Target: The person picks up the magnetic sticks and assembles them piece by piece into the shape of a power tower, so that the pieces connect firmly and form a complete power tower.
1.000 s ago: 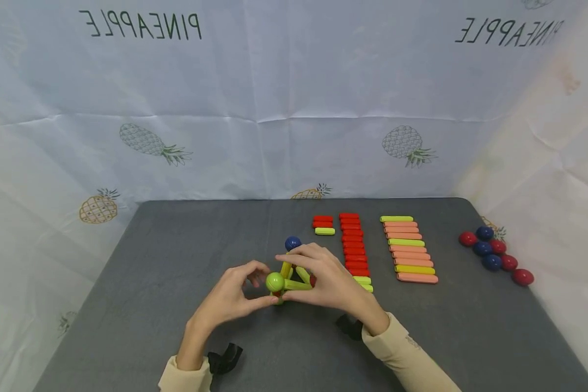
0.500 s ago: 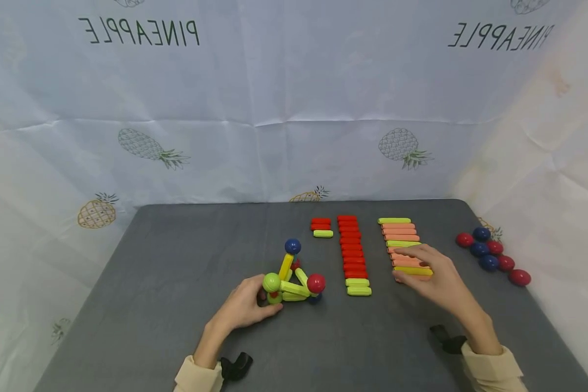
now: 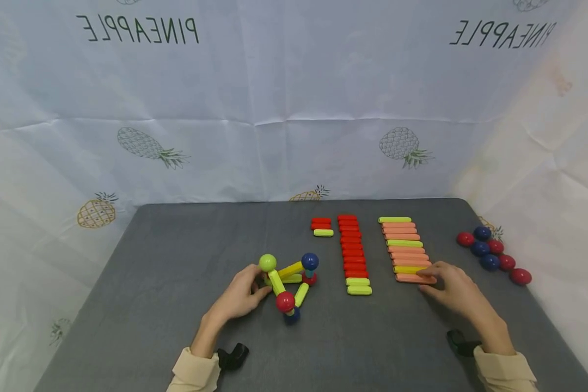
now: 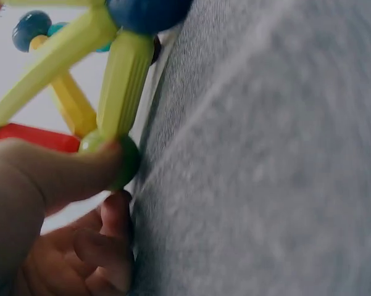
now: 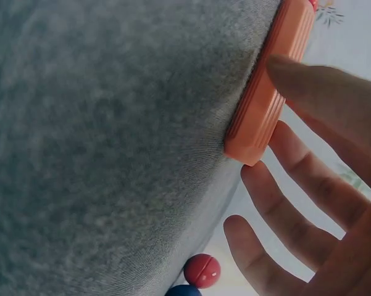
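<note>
A magnetic ball-and-stick frame stands on the grey table, with a light green ball, a red ball and a blue ball on top and yellow and lime sticks between. My left hand grips its lower left corner. In the left wrist view, the thumb and a finger pinch a green ball at the base. My right hand is at the right end of the nearest orange stick. In the right wrist view, the thumb lies against that stick, with the index finger behind it.
Orange, lime and yellow sticks form the right row. A column of red sticks with two lime ones lies left of it. A short stack of sticks is farther back. Red and blue balls line the right edge.
My right hand has left the frame and moved right to the near end of the orange row. My left hand has turned the frame clockwise, bringing its red ball toward me.
</note>
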Available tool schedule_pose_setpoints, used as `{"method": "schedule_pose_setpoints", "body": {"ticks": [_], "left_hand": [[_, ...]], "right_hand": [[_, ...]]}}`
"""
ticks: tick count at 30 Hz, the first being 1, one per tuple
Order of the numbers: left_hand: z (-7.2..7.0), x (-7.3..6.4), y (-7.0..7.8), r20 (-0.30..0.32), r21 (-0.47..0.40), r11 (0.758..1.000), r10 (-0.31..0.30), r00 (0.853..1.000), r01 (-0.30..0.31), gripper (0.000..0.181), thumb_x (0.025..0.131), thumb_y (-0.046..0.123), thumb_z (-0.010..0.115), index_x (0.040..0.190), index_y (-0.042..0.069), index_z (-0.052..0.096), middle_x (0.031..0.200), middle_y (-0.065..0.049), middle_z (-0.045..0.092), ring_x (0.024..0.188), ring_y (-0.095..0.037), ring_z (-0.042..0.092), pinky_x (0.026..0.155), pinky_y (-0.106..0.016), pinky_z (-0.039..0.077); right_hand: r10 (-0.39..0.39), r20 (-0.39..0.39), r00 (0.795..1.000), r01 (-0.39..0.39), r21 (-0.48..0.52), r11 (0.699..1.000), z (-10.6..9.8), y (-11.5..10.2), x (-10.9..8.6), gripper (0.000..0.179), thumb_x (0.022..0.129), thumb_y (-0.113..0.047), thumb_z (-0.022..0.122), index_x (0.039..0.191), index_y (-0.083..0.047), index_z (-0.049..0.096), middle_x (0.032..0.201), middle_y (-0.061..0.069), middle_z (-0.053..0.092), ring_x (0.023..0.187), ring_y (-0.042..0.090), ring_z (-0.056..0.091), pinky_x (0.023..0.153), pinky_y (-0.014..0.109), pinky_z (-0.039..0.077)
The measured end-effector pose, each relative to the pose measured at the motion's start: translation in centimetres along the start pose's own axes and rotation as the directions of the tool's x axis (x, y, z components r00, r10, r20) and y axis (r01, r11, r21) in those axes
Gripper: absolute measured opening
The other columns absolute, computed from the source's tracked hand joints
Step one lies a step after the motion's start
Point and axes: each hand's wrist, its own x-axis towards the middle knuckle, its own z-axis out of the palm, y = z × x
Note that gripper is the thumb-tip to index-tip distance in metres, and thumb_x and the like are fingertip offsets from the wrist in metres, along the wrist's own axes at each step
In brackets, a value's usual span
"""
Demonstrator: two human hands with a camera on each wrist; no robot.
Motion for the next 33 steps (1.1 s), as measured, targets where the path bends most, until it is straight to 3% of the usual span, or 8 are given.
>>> {"method": "schedule_pose_setpoints", "body": {"ticks": [5, 8, 13, 17, 20, 24, 29, 33], "left_hand": [[0.9, 0.3, 0.1, -0.150, -0.055, 0.990, -0.139, 0.979, 0.133, 0.028, 0.089, 0.005, 0.077, 0.113, 0.005, 0.063, 0.090, -0.008, 0.063, 0.061, -0.003, 0.052, 0.057, -0.020, 0.047], [0.9, 0.1, 0.3, -0.183, -0.079, 0.985, -0.165, 0.969, 0.153, 0.017, 0.087, 0.004, 0.076, 0.101, 0.005, 0.066, 0.082, -0.006, 0.065, 0.059, -0.002, 0.055, 0.056, -0.021, 0.049], [0.5, -0.5, 0.6, 0.006, -0.093, 0.992, -0.082, 0.997, 0.082, 0.017, 0.080, 0.008, 0.078, 0.090, 0.011, 0.065, 0.081, -0.001, 0.063, 0.061, -0.002, 0.054, 0.060, -0.021, 0.049], [0.8, -0.8, 1.0, 0.144, -0.077, 0.996, -0.031, 0.989, 0.042, 0.034, 0.079, 0.033, 0.087, 0.093, 0.015, 0.062, 0.077, 0.003, 0.059, 0.059, 0.001, 0.047, 0.057, -0.019, 0.044], [1.3, -0.8, 1.5, 0.135, -0.029, 0.998, -0.054, 0.989, 0.059, 0.047, 0.073, 0.049, 0.090, 0.091, 0.015, 0.063, 0.071, 0.007, 0.058, 0.056, 0.003, 0.044, 0.053, -0.017, 0.040], [1.6, -0.6, 1.9, 0.094, -0.030, 0.997, -0.068, 0.993, 0.071, 0.044, 0.072, 0.044, 0.092, 0.089, 0.014, 0.064, 0.068, 0.009, 0.059, 0.053, 0.003, 0.048, 0.052, -0.018, 0.043], [1.6, -0.5, 1.7, 0.082, -0.093, 0.995, -0.028, 0.996, 0.035, 0.032, 0.079, 0.030, 0.089, 0.094, 0.013, 0.066, 0.065, 0.007, 0.059, 0.051, 0.001, 0.050, 0.051, -0.019, 0.046], [1.5, -0.5, 1.2, 0.078, -0.105, 0.994, -0.016, 0.997, 0.024, 0.033, 0.081, 0.027, 0.087, 0.102, 0.010, 0.068, 0.065, 0.006, 0.060, 0.053, 0.000, 0.051, 0.052, -0.020, 0.046]], "right_hand": [[-0.004, 0.002, 1.000, 0.004, -0.016, 1.000, 0.2, -0.2, 0.1, 0.033, 0.080, -0.016, 0.086, 0.108, -0.003, 0.077, 0.097, 0.010, 0.068, 0.085, 0.024, 0.059, 0.072, 0.050, 0.053], [-0.013, 0.004, 1.000, 0.013, 0.004, 1.000, 0.4, -0.4, -0.1, 0.032, 0.079, -0.020, 0.088, 0.105, -0.006, 0.076, 0.091, 0.003, 0.065, 0.080, 0.017, 0.052, 0.066, 0.035, 0.046], [-0.029, 0.011, 1.000, 0.029, 0.054, 0.998, 0.7, -0.7, 0.0, 0.029, 0.078, -0.017, 0.088, 0.103, -0.008, 0.076, 0.087, -0.001, 0.067, 0.075, 0.011, 0.049, 0.061, 0.025, 0.040], [-0.039, 0.060, 0.997, 0.034, 0.081, 0.996, 0.8, -0.8, 0.1, 0.025, 0.084, -0.016, 0.083, 0.105, -0.005, 0.077, 0.083, -0.003, 0.068, 0.070, 0.006, 0.049, 0.060, 0.023, 0.042], [-0.064, 0.072, 0.995, 0.059, 0.078, 0.995, 0.5, -0.8, -0.1, 0.022, 0.087, -0.018, 0.081, 0.104, -0.005, 0.077, 0.084, -0.005, 0.070, 0.069, 0.000, 0.048, 0.061, 0.023, 0.045], [-0.143, -0.034, 0.989, 0.145, 0.107, 0.984, -0.6, -1.8, -0.7, 0.021, 0.087, -0.015, 0.081, 0.104, -0.006, 0.075, 0.084, -0.006, 0.068, 0.069, -0.005, 0.049, 0.060, 0.023, 0.047], [-0.256, -0.207, 0.944, 0.294, 0.175, 0.940, -2.1, -5.2, -0.4, 0.025, 0.082, -0.011, 0.085, 0.104, -0.013, 0.074, 0.088, -0.008, 0.070, 0.074, -0.006, 0.056, 0.061, 0.023, 0.053], [-0.317, -0.284, 0.905, 0.395, 0.288, 0.872, -2.7, -8.5, 0.3, 0.035, 0.078, -0.002, 0.085, 0.107, -0.016, 0.072, 0.086, -0.009, 0.069, 0.075, -0.002, 0.059, 0.066, 0.021, 0.055]]}}
